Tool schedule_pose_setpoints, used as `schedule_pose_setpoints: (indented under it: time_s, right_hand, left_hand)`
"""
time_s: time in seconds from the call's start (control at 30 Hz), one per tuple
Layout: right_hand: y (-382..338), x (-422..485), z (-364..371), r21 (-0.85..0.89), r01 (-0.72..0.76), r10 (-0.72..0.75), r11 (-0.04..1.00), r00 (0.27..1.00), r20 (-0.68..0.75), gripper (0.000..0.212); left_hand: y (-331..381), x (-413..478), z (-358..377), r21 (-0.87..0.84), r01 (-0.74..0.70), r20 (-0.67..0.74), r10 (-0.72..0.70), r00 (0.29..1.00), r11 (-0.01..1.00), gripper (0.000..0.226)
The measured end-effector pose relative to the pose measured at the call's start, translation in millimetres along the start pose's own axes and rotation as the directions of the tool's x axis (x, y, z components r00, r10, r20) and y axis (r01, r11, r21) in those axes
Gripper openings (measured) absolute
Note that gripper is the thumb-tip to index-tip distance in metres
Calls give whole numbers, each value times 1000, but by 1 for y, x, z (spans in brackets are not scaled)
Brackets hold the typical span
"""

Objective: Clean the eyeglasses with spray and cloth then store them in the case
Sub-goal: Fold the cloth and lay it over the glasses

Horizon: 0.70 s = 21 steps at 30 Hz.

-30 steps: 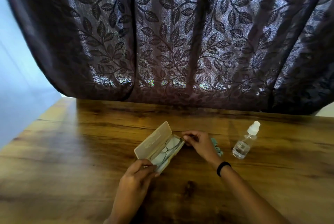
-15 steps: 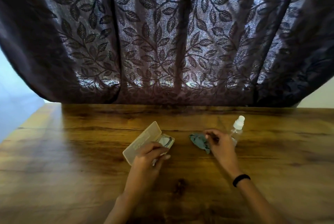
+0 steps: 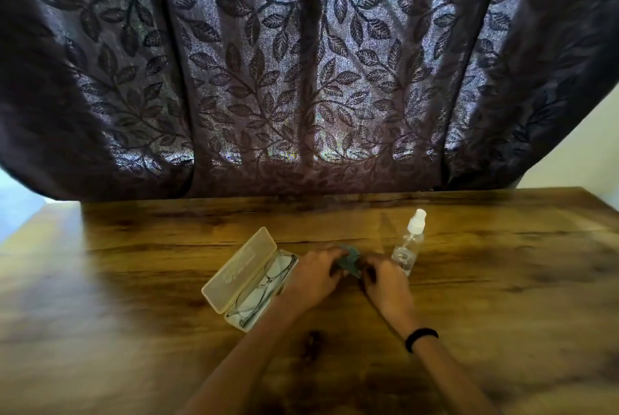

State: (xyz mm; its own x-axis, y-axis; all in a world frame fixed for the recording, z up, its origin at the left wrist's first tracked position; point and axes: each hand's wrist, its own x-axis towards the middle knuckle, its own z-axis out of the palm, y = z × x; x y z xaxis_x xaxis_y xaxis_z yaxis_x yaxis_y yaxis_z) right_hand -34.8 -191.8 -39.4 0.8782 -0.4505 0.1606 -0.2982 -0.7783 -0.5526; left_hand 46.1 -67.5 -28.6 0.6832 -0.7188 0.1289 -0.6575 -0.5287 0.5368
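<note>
Both hands, left hand (image 3: 313,275) and right hand (image 3: 388,285), pinching teal cloth (image 3: 350,259), eyeglasses (image 3: 264,287) in open case (image 3: 239,269), lid marking unreadable

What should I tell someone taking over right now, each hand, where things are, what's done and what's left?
Left hand and right hand: both pinch the small teal cleaning cloth, held between them just above the wooden table.
Thin metal-framed eyeglasses: folded inside the open beige plastic case, left of the hands.
Clear plastic spray bottle with white nozzle: upright, right of the hands, untouched.
Done: glasses lie in the case; whether they were cleaned cannot be told.
Left: possibly spray and wipe, then shut the lid.
</note>
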Motion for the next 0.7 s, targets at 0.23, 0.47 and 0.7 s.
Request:
schedule_pose_setpoints:
  time_s: [0.23, 0.47, 0.7]
  right_hand:
    - [-9, 7, -11, 450, -176, 158, 875, 984, 79, 14]
    - [-27, 2, -37, 879, -280, 209, 386, 955, 213, 7]
    - [-42, 2, -51, 888, -172, 148, 428, 982, 119, 7]
  left_hand:
    - [2, 6, 5, -17, -65, 54, 66, 996, 998, 63]
    - [3, 5, -7, -278, -44, -107, 15, 994, 960, 31]
    - [2, 3, -30, -565, -93, -177, -11, 984, 820, 12]
